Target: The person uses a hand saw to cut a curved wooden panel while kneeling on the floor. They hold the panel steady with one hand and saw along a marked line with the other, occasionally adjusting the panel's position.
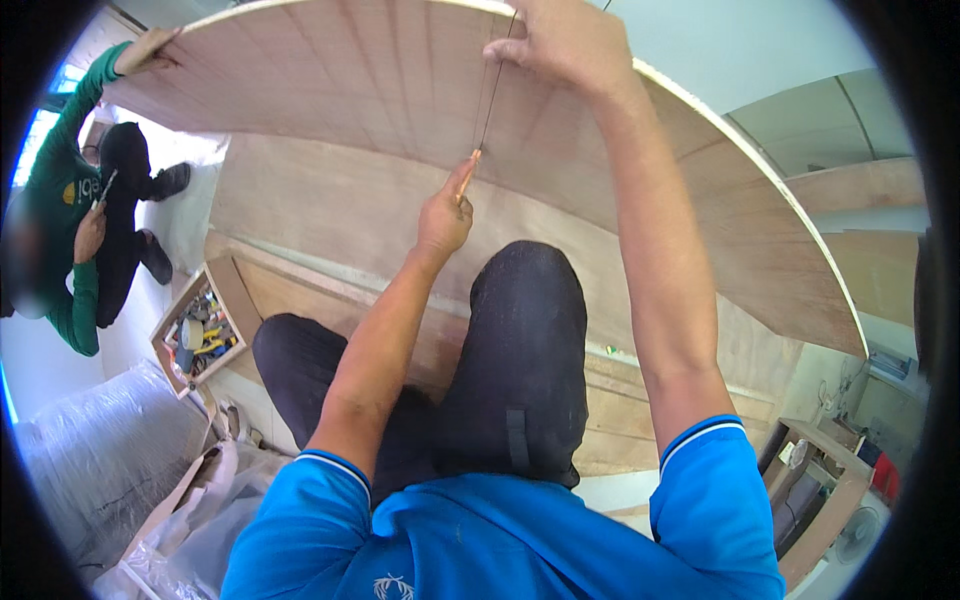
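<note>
A large plywood panel [340,80] stands on edge in front of me, its curved white rim running across the top. My right hand [565,45] is closed at that top rim, pinching a thin dark cord [492,95] that runs down the panel's face. My left hand [443,218] holds a pencil [467,172] with its tip on the panel at the cord's lower end. A co-worker in a green sleeve steadies the panel's far left end with one hand [148,48]. My knees in dark trousers [525,340] are below.
More plywood sheets [330,210] lie on the floor under me. A wooden box of hand tools [200,335] sits at the left, with plastic-wrapped bundles [95,450] below it. At the lower right are a wooden table [825,470] and a fan [862,532].
</note>
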`<state>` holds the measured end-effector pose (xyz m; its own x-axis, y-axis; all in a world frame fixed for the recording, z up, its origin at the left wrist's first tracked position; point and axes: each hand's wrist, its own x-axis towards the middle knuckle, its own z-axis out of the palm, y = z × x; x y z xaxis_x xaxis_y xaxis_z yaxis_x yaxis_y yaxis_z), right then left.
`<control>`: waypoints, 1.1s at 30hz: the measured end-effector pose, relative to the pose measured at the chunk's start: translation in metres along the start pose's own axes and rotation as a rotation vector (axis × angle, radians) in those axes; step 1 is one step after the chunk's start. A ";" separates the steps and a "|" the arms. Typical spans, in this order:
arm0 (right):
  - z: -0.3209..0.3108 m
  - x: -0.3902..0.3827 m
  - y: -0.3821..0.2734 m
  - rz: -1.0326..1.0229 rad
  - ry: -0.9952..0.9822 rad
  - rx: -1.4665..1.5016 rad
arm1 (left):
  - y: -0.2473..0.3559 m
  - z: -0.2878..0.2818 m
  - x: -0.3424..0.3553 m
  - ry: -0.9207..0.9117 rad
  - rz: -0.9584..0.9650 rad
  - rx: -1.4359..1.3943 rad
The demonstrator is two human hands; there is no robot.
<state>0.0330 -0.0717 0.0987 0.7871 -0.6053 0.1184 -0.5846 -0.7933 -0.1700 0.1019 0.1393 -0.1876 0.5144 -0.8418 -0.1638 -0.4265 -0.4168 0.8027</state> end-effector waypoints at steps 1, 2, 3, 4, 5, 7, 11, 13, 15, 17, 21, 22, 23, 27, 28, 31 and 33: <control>0.002 -0.002 0.011 0.007 -0.014 -0.003 | 0.008 0.008 0.001 -0.002 0.045 -0.003; 0.005 -0.005 0.017 0.003 -0.039 0.007 | 0.017 0.008 -0.012 0.001 0.071 -0.002; 0.008 -0.006 0.022 0.021 -0.024 -0.017 | 0.024 0.006 -0.029 0.007 0.094 0.000; 0.010 -0.005 0.032 0.037 -0.005 -0.049 | 0.032 -0.002 -0.055 0.032 0.185 -0.032; 0.017 -0.006 0.034 0.045 0.005 -0.066 | 0.035 -0.022 -0.095 0.061 0.260 -0.055; 0.008 -0.023 0.024 0.037 0.055 -0.038 | 0.076 -0.089 -0.165 -0.101 0.065 0.005; -0.001 -0.009 0.029 0.079 -0.019 -0.067 | 0.065 -0.086 -0.169 -0.147 0.040 0.047; 0.006 -0.006 0.018 0.022 0.023 -0.065 | 0.015 -0.030 -0.092 -0.014 0.191 -0.059; 0.006 0.009 0.004 -0.009 0.039 -0.041 | -0.007 -0.001 -0.003 0.058 0.173 -0.124; 0.004 0.007 0.010 0.033 -0.065 -0.054 | 0.008 0.020 -0.002 -0.005 0.121 -0.120; 0.034 0.000 0.048 0.008 0.101 -0.101 | 0.039 -0.040 -0.137 -0.069 0.017 -0.075; 0.026 -0.003 0.040 0.016 0.079 -0.091 | 0.059 -0.073 -0.175 -0.077 0.047 -0.058; 0.015 -0.003 0.036 0.022 0.067 -0.088 | 0.072 -0.094 -0.192 -0.080 0.089 -0.042; 0.000 -0.009 0.027 0.050 0.043 -0.105 | 0.025 -0.058 -0.153 -0.069 0.083 0.015; 0.009 -0.004 0.022 0.006 0.087 -0.084 | -0.003 -0.031 -0.106 -0.033 0.043 0.072; 0.007 0.002 0.010 0.003 0.038 -0.075 | -0.001 0.017 -0.007 0.050 0.094 -0.076; 0.008 -0.003 0.013 0.017 0.021 -0.066 | 0.004 0.019 -0.014 0.051 0.099 -0.067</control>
<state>0.0253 -0.0795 0.0880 0.7730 -0.6196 0.1367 -0.6102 -0.7850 -0.1074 0.0790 0.1425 -0.1929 0.5098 -0.8586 -0.0540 -0.4276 -0.3073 0.8502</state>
